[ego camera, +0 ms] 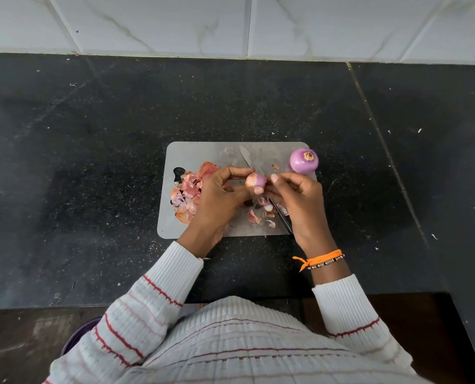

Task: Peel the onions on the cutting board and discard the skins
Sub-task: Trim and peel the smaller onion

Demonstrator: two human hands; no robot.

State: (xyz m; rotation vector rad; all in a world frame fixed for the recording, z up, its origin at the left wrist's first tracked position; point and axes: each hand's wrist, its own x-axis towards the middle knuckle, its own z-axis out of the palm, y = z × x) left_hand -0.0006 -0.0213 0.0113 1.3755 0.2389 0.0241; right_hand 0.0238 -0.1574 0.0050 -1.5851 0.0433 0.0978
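You've got the small onion (255,180) pinched up off the board (203,151), left hand (219,195) curled round it from below and behind, thumb and fingers wrapped on. Right hand (294,192) is right against the other side, fingertips closed in a narrow pinch at the onion's end. Looks like it's got a bit of skin, but I honestly can't tell whether there's anything between those fingers or they're just nipping at the edge.

Handling-wise, I'd guess this one's light and firm, and the bare purple part will be slick once the papery layer's off. So keep the left grip on the body, not the tips. The skin itself is thin and brittle, tears in flakes, so grab it low near the root end where it's still attached and pull along the curve.

The peeled onion (304,160) sits just beyond your right hand at the board's far corner, root end up. The skins (187,191) are piled under and beside your left hand, more scraps (254,217) directly below the grip.

Hard to see: the knife (248,159) runs under both hands, only the blade tip beyond them and a bit of handle near your right wrist show. The underside of the small onion is hidden by your palm, so no idea how much skin is left there. Nowhere obvious in view for the skins to go.
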